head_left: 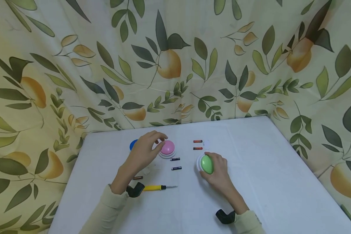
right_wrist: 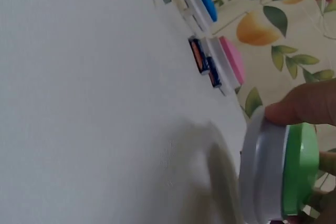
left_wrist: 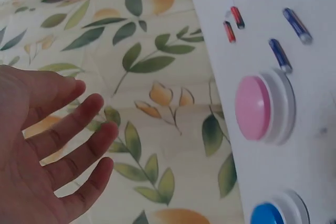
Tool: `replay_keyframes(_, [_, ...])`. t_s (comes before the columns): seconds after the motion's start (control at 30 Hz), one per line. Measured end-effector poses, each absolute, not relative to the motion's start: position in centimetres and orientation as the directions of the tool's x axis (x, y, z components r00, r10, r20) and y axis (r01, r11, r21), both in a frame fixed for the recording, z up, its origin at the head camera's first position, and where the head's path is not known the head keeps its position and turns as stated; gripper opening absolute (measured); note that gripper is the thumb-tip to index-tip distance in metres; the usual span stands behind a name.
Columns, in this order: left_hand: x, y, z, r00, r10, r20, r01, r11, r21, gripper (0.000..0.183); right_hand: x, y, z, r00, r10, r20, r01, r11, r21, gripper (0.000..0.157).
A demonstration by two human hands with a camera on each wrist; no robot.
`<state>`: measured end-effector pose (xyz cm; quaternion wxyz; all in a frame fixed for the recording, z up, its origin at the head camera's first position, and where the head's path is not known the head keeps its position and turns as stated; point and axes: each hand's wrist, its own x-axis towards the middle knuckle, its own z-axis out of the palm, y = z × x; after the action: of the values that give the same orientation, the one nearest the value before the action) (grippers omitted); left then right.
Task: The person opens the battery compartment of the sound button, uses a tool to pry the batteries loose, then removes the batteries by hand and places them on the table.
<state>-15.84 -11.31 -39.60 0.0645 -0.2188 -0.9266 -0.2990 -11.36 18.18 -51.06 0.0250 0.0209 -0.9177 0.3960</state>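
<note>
My right hand (head_left: 220,169) grips a round push button with a green dome (head_left: 207,164) and a white base by its sides. In the right wrist view the thumb (right_wrist: 302,103) lies on the rim of the white base (right_wrist: 265,166), and a shadow falls on the table beside it. My left hand (head_left: 147,148) is raised with loosely bent, spread fingers and holds nothing. In the head view it overlaps a blue push button (head_left: 133,144) and reaches up to the edge of a pink push button (head_left: 167,148). Both of these show whole or partly in the left wrist view.
Two red-and-black batteries (head_left: 197,148) lie behind the green button. Two dark batteries (head_left: 176,168) are in front of the pink one, and another battery (head_left: 137,177) lies by the left wrist. A yellow-handled screwdriver (head_left: 153,188) rests on the white table (head_left: 187,214). A patterned curtain (head_left: 181,91) hangs behind.
</note>
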Motion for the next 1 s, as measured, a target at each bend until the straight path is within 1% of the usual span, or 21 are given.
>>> replay_keyframes(0.2, [-14.3,-14.2,-39.8,-0.913,0.333,0.235,0.407,0.782,0.472,0.023,-12.1,19.0,-51.9,-0.989,-0.138,0.059,-0.141,0.727,-0.672,0.073])
replay_keyframes(0.37, [-13.5,-16.9,-40.0,-0.918,0.315,0.240,0.392,0.810,0.436,0.022,-12.9,19.2,-52.0,-0.964,-0.261,0.061,-0.243,0.755,-0.609,0.071])
replay_keyframes(0.5, [-13.0,-18.9,-40.5,-0.924,0.308,0.226,0.376,0.836,0.399,0.021,-13.6,19.4,-51.8,-0.941,-0.332,0.060,-0.308,0.776,-0.551,0.070])
replay_keyframes(0.77, [-12.0,-22.6,-40.8,-0.933,0.289,0.214,0.347,0.878,0.331,0.019,-14.1,19.6,-51.3,-0.913,-0.408,0.032,-0.378,0.811,-0.446,0.070])
replay_keyframes(0.9, [-11.8,-24.0,-40.5,-0.938,0.291,0.186,0.338,0.888,0.313,0.017,-14.0,20.5,-50.9,-0.894,-0.448,0.010,-0.412,0.813,-0.411,0.074])
replay_keyframes(1.0, [-11.8,-25.3,-40.0,-0.941,0.288,0.180,0.331,0.896,0.296,0.016,-13.8,21.6,-50.1,-0.889,-0.458,-0.016,-0.413,0.815,-0.408,0.078])
